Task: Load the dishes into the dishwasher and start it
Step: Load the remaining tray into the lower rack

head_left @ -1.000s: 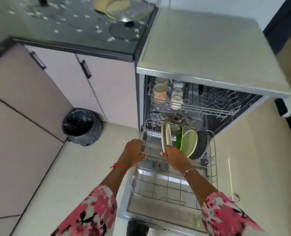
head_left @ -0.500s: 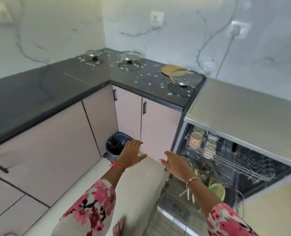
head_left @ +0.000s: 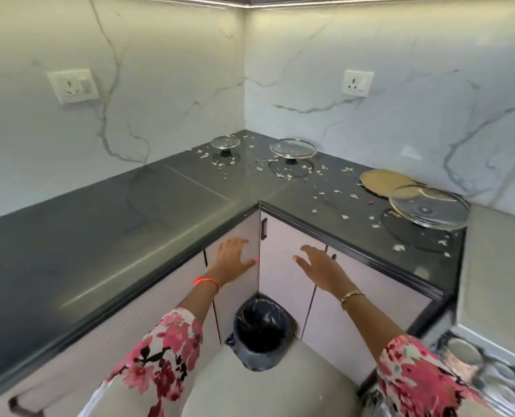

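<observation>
My left hand (head_left: 233,257) and my right hand (head_left: 319,266) are both held out in the air in front of the corner cabinets, fingers spread, holding nothing. On the dark countertop (head_left: 99,230) lie a large glass lid (head_left: 429,210) over a round golden plate (head_left: 382,182), a medium glass lid (head_left: 292,149) and a small glass lid (head_left: 225,143). The open dishwasher (head_left: 497,296) shows only at the right edge, with a cup (head_left: 464,356) in its upper rack, blurred.
A black-lined bin (head_left: 260,332) stands on the floor in the cabinet corner below my hands. Small white scraps litter the countertop around the lids. Wall sockets (head_left: 72,85) sit on both marble walls. Cabinet doors (head_left: 283,266) with dark handles run under the counter.
My view has swung up and left from the dishwasher's lower rack to the corner countertop. Both hands left the rack and plate and now hover empty before the cabinets.
</observation>
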The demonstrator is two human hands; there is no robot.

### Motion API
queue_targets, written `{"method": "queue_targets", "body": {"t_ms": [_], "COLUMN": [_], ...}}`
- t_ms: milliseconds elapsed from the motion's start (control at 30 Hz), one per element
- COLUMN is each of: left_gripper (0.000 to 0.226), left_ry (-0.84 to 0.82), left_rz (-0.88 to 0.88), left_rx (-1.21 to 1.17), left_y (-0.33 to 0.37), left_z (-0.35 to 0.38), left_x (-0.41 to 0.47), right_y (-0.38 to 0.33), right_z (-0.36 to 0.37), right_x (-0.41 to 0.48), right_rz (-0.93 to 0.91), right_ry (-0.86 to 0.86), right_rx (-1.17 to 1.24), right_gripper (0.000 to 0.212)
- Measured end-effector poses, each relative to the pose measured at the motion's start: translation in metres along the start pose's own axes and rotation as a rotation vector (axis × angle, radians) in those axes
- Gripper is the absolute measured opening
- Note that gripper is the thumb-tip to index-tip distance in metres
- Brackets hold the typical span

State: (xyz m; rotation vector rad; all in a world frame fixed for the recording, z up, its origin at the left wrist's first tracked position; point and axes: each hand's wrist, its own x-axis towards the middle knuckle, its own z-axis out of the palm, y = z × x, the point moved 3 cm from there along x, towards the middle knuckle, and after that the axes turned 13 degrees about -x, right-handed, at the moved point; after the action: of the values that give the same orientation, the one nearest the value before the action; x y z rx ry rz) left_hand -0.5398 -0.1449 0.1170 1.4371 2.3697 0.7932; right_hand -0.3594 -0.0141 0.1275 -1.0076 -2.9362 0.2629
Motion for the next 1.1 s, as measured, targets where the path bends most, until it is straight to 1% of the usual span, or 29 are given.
{"method": "queue_targets", "body": {"t_ms": [167,333,400,500,600,667,733,833,967,1067,1100], "left_gripper": [0.059,0.051,0.047,0.047,0.054,0.053,0.052,0.05,0.05,0.053,0.054], "left_ry": [0.023,0.028,0.011,-0.019,-0.033,-0.044,-0.103,-0.175,-0.27,-0.299,-0.308], "left_rz": [0.01,-0.016,-0.028,-0.006,0.031,0.082,0.139,0.223,0.329,0.402,0.413], "left_rx": [-0.033,-0.083,-0.094,-0.121,-0.145,-0.178,-0.188,-0.198,-0.176,-0.16,-0.155], "left_y": [-0.03,-0.054,-0.061,-0.051,-0.031,-0.014,0.005,0.029,0.056,0.076,0.08], "left_z": [-0.02,-0.011,-0.003,0.008,0.023,0.038,0.058,0.087,0.125,0.148,0.155], "left_x": [0.076,0.159,0.197,0.248,0.304,0.344,0.379,0.424,0.476,0.507,0.513], "right_y": [-0.001,0.019,0.033,0.059,0.094,0.122,0.153,0.197,0.252,0.288,0.296], "right_z": [-0.005,-0.001,0.0,-0.001,-0.009,-0.017,-0.022,-0.027,-0.032,-0.031,-0.029], "right_x": [0.087,0.17,0.203,0.247,0.282,0.299,0.31,0.322,0.328,0.336,0.339], "right_rz": [0.023,0.01,0.009,0.024,0.112,0.205,0.315,0.48,0.853,1.178,1.27], "right_ry": [0.021,0.072,0.075,0.056,0.074,0.121,0.149,0.22,0.366,0.502,0.523], "right_rx": [0.015,0.041,0.066,0.066,0.072,0.114,0.17,0.255,0.49,0.762,0.872], "right_gripper": [0.049,0.036,0.035,0.039,0.042,0.042,0.042,0.036,0.037,0.039,0.04]}}
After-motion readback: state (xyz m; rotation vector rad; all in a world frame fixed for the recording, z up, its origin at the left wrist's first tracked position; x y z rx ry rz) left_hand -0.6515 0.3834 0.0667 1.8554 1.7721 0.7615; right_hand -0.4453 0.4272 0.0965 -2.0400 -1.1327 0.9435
